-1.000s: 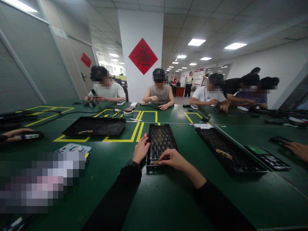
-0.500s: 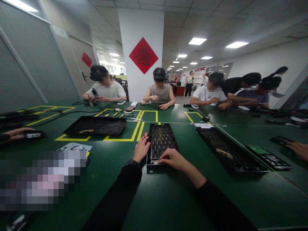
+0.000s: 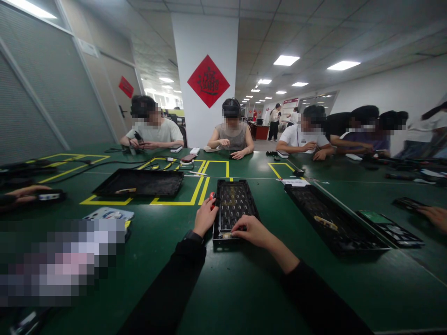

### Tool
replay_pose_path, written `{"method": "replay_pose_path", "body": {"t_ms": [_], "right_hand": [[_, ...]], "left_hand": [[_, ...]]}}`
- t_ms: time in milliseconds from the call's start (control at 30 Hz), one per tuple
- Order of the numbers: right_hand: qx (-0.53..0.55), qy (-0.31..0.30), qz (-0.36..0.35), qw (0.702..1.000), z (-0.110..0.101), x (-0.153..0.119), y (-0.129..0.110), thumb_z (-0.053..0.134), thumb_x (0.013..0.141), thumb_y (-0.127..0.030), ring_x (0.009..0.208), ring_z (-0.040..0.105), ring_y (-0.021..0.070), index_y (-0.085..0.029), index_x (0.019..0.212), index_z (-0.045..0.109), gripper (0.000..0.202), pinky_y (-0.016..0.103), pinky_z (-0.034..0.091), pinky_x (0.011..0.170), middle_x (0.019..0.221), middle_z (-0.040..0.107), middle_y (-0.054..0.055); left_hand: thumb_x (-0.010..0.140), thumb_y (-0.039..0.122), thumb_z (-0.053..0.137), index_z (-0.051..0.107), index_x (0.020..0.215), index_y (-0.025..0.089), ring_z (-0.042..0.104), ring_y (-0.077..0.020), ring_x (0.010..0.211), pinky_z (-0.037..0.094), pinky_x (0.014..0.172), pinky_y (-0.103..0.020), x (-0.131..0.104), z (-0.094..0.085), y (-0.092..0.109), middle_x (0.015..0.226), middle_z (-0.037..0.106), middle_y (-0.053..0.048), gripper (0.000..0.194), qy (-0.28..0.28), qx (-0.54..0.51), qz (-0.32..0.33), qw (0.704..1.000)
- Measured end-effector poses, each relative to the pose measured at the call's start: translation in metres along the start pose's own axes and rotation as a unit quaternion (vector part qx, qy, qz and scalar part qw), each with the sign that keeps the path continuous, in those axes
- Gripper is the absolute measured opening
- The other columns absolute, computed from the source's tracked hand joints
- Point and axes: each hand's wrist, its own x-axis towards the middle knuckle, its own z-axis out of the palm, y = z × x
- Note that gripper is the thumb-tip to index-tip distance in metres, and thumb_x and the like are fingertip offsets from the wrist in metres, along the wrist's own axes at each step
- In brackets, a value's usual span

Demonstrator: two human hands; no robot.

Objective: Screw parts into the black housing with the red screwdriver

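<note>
In the head view a black rectangular tray (image 3: 256, 203) lies lengthwise before me, with rows of small shiny metal pieces (image 3: 235, 200) inside. At its left wall is my left hand (image 3: 205, 218), fingers closed around a small red-and-black object (image 3: 213, 199) whose kind I cannot make out. My right hand (image 3: 254, 231) reaches over the tray's near right corner, thumb and fingers pinched together. Just left of those fingertips sits a small pale part (image 3: 226, 236) in the near end of the tray. Whatever the right fingertips hold is hidden.
More black trays stand left (image 3: 160, 181) and right (image 3: 335, 232), each holding a tan piece. A green circuit board (image 3: 377, 217) lies further right. Co-workers sit across the green table (image 3: 223, 288); other people's hands (image 3: 26, 193) show at both sides. Cables cross the left.
Both of my hands and the tray stay practically where they were. In the far right background, a standing person has shifted position.
</note>
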Motion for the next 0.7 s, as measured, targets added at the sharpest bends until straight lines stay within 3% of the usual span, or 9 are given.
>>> {"method": "replay_pose_path", "body": {"t_ms": [233, 500, 700], "right_hand": [[-0.002, 0.015, -0.017, 1.000, 0.0001, 0.0010, -0.0001, 0.065, 0.074, -0.032, 0.071, 0.055, 0.0130, -0.021, 0.080, 0.071, 0.014, 0.027, 0.038, 0.074, 0.077, 0.067, 0.002], [0.017, 0.002, -0.001, 1.000, -0.0002, 0.0005, -0.0015, 0.064, 0.075, -0.031, 0.069, 0.054, 0.0129, -0.019, 0.085, 0.070, 0.017, 0.024, 0.039, 0.064, 0.076, 0.067, 0.002], [0.015, 0.009, 0.008, 1.000, -0.0008, -0.0001, -0.0018, 0.065, 0.073, -0.033, 0.070, 0.054, 0.0134, -0.019, 0.084, 0.069, 0.018, 0.024, 0.040, 0.065, 0.076, 0.066, 0.003]], "left_hand": [[0.081, 0.029, 0.042, 0.053, 0.118, 0.020, 0.045, -0.0211, 0.117, 0.034, 0.100, -0.035, 0.0006, 0.0020, -0.0021, 0.131, 0.045, -0.006, 0.039, 0.004, 0.003, 0.000, 1.000], [0.081, 0.030, 0.042, 0.053, 0.118, 0.020, 0.044, -0.0206, 0.118, 0.033, 0.100, -0.035, 0.0016, 0.0042, -0.0046, 0.130, 0.046, -0.007, 0.039, 0.007, 0.002, 0.009, 1.000], [0.081, 0.031, 0.042, 0.053, 0.118, 0.020, 0.044, -0.0211, 0.119, 0.033, 0.100, -0.037, 0.0006, 0.0027, -0.0034, 0.130, 0.046, -0.007, 0.040, 0.007, -0.002, 0.008, 1.000]]}}
